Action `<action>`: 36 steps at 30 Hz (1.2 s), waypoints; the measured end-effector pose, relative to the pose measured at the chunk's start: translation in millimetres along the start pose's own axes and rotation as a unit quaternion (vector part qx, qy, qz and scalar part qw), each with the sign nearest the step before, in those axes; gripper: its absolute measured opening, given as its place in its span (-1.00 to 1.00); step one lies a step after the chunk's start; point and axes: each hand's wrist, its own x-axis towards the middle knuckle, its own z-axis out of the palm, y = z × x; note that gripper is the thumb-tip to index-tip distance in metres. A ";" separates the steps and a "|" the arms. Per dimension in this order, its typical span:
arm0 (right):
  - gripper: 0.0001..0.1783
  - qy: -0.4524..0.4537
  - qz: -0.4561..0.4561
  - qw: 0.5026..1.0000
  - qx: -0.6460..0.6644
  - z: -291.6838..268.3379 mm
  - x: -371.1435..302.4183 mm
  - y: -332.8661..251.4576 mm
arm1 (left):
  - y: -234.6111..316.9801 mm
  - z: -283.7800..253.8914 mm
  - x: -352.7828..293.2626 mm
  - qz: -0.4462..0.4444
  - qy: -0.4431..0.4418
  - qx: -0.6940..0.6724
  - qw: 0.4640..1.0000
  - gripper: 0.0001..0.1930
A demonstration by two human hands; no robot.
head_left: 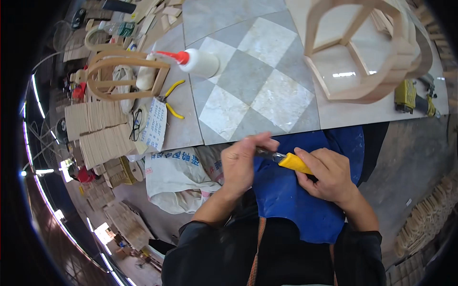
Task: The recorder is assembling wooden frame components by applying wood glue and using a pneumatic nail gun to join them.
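Note:
My right hand (329, 174) is wrapped round the yellow handle of a hand tool (295, 163), held over the blue apron (300, 200) in front of my body. A metal front end points left from the handle; its exact kind is hard to make out. Around that metal end, my left hand (241, 162) is closed with bent, slightly blurred fingers, and what they pinch is hidden. Both hands are just off the near edge of the table (248, 90). On its top stand a white bottle with a red nozzle (202, 63) and yellow-handled pliers (171, 99).
A pale wooden frame (367, 95) stands at the right of the table, near a yellow and black tool (406, 97). To the left are a curved wooden frame (107, 95), eyeglasses (136, 125) and stacked wood strips (102, 140). A white sack (176, 183) lies below the left edge.

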 end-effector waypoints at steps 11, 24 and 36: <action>-0.37 -0.059 0.115 0.983 0.131 40.8 44.4 -23.9 | -18.4 -69.8 -17.3 0.029 0.256 -0.266 0.929 -0.65; -0.67 0.142 -0.102 0.981 0.083 187.3 155.1 -31.0 | -39.2 -65.5 -37.1 -0.009 0.230 -0.182 0.956 -0.83; -0.72 0.138 0.034 0.990 0.027 -2.2 -54.3 23.8 | -26.9 20.6 28.0 0.261 -0.034 0.282 0.922 -0.45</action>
